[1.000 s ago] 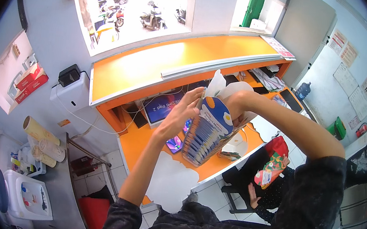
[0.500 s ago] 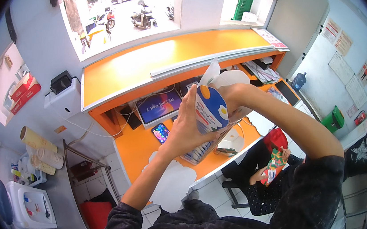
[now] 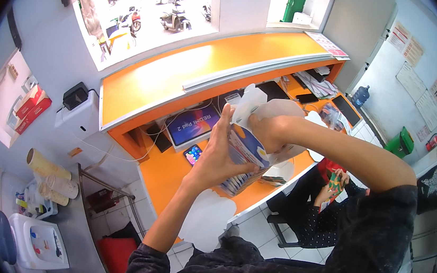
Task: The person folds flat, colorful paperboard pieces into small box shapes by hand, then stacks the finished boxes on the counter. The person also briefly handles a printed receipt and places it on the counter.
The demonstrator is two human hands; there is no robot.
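Observation:
My left hand [image 3: 213, 162] grips a stack of printed paper cartons [image 3: 246, 149], blue and white with food pictures, its thumb across the near side and its fingers along the left. Layered edges show low on the stack. Above it, a pale curved flap [image 3: 251, 100] stands up. My right hand [image 3: 271, 134] is bent over the top right of the stack, its fingers hidden. White paper [image 3: 209, 218] lies below my left wrist at the desk's front edge. Another white carton piece [image 3: 280, 171] rests on the orange desk [image 3: 157, 183] beside the stack.
A raised orange counter [image 3: 205, 58] runs behind the desk. Under it are a tablet box [image 3: 194, 126] and a lit phone [image 3: 193, 154]. At right, a seated person [image 3: 305, 220] holds a green and red carton [image 3: 334, 186]. A metal table [image 3: 78, 228] stands at left.
The stack has tipped, so less of its blue face shows. My right hand sits lower over its top. The seated person's carton has turned in their hands.

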